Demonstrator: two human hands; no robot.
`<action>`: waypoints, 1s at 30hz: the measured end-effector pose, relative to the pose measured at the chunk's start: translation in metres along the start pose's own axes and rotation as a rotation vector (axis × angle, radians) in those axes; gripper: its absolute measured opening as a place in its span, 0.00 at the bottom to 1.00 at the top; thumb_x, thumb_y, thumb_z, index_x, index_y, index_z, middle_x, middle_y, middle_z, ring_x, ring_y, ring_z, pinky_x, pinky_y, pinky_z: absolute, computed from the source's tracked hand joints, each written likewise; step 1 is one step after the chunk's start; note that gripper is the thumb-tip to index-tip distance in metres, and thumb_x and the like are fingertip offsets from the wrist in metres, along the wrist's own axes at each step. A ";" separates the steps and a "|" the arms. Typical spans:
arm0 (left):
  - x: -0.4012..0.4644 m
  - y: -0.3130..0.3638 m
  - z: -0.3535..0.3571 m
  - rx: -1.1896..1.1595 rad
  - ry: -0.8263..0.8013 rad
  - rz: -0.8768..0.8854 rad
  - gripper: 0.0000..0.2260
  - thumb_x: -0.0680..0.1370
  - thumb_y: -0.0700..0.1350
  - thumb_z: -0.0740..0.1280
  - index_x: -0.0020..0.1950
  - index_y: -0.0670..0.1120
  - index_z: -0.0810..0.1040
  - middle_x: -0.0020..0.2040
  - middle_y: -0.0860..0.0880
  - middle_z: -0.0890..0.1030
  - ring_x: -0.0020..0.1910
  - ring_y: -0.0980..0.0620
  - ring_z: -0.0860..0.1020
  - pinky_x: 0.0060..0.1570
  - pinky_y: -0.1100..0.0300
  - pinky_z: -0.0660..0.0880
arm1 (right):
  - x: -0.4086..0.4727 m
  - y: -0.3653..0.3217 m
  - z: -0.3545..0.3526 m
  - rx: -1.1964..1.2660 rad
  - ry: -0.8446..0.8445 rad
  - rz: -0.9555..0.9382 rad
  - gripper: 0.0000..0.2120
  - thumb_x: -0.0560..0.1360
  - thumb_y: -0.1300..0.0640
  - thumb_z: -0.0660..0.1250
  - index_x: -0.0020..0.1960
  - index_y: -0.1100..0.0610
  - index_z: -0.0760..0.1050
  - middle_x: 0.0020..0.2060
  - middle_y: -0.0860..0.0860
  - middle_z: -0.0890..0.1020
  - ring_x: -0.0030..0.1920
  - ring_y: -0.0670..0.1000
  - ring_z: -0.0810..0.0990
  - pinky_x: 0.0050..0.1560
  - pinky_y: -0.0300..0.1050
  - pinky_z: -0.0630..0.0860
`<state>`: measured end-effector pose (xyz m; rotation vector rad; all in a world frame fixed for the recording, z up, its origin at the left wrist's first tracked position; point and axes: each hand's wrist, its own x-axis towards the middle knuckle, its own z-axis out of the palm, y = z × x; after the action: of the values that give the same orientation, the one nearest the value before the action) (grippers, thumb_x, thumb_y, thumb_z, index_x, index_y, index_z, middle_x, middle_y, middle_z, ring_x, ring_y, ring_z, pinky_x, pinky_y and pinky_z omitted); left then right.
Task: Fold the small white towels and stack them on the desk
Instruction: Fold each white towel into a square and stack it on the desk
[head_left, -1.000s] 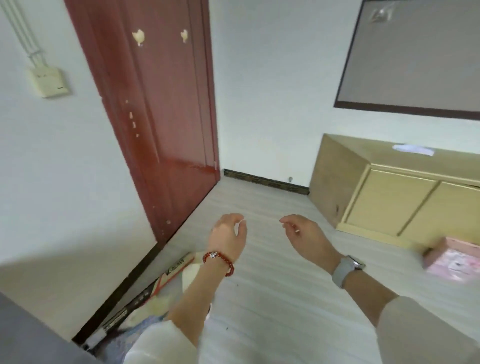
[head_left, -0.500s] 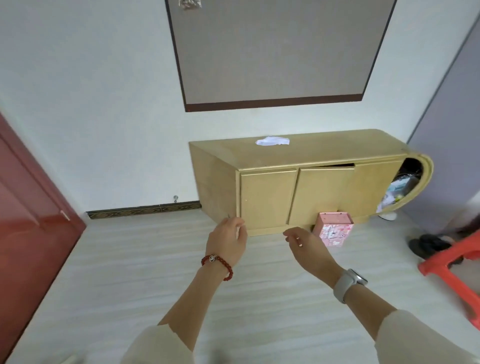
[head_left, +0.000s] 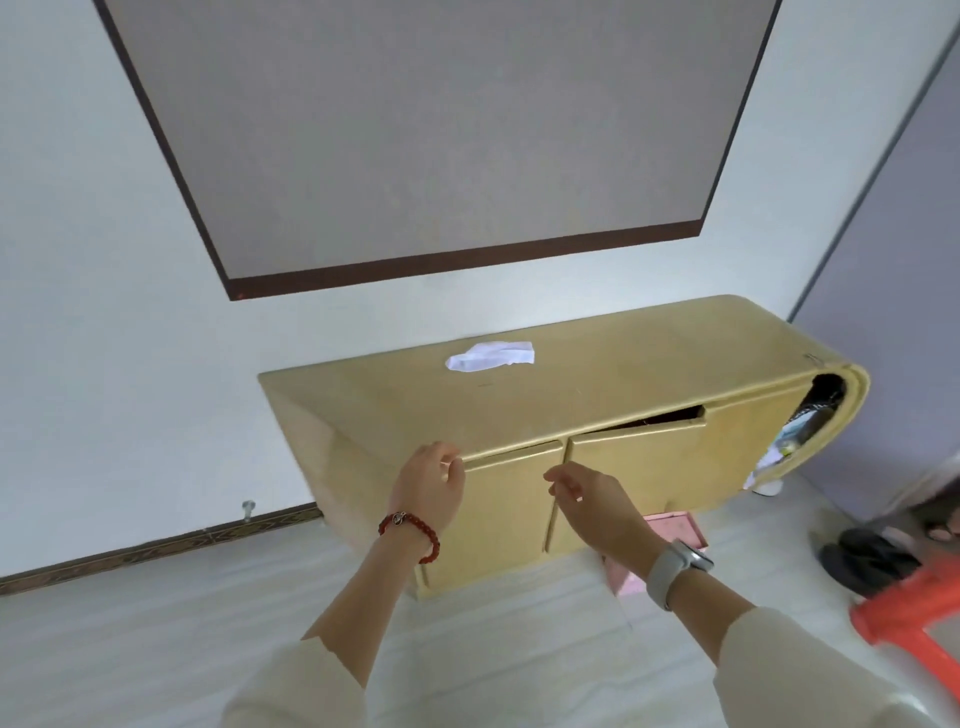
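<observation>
Towel (head_left: 491, 356), small, white and crumpled, lies on the worktop (head_left: 649, 364) near the wall, well apart from both hands. Left hand (head_left: 431, 486) and right hand (head_left: 592, 499) hover empty before the cabinet doors, fingers loosely curled. I judge the cloth light, limp and unbreakable; pinching two neighbouring corners should let it hang flat, though it may sag or slide on the smooth top

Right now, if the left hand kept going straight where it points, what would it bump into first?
Probably the front top edge of the wooden cabinet; the left hand is empty and aimed there. The white towel lies farther back. Depth is unclear.
</observation>
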<state>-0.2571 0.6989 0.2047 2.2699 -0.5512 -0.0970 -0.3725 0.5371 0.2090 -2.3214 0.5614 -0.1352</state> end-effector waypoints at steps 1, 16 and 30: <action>0.025 0.002 0.011 0.012 -0.022 0.000 0.10 0.79 0.42 0.60 0.56 0.44 0.77 0.54 0.48 0.78 0.53 0.50 0.76 0.52 0.60 0.72 | 0.023 0.008 -0.004 0.003 0.007 0.023 0.12 0.77 0.61 0.58 0.57 0.56 0.76 0.47 0.51 0.82 0.48 0.51 0.80 0.52 0.45 0.75; 0.337 -0.062 0.209 0.093 -0.093 -0.404 0.16 0.77 0.39 0.60 0.65 0.43 0.70 0.65 0.44 0.69 0.63 0.46 0.70 0.61 0.57 0.66 | 0.401 0.165 0.022 -0.087 -0.162 -0.003 0.14 0.77 0.61 0.57 0.60 0.55 0.74 0.54 0.51 0.77 0.50 0.53 0.78 0.51 0.46 0.72; 0.469 -0.146 0.237 0.347 -0.034 -0.561 0.24 0.78 0.43 0.61 0.73 0.49 0.59 0.71 0.49 0.65 0.72 0.47 0.56 0.68 0.50 0.59 | 0.561 0.190 0.090 -0.412 0.027 -0.356 0.20 0.59 0.62 0.76 0.50 0.59 0.76 0.42 0.55 0.79 0.39 0.59 0.78 0.34 0.47 0.73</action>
<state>0.1622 0.4290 -0.0159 2.7094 0.0780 -0.3393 0.0874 0.2308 -0.0232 -2.8110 0.1917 -0.2359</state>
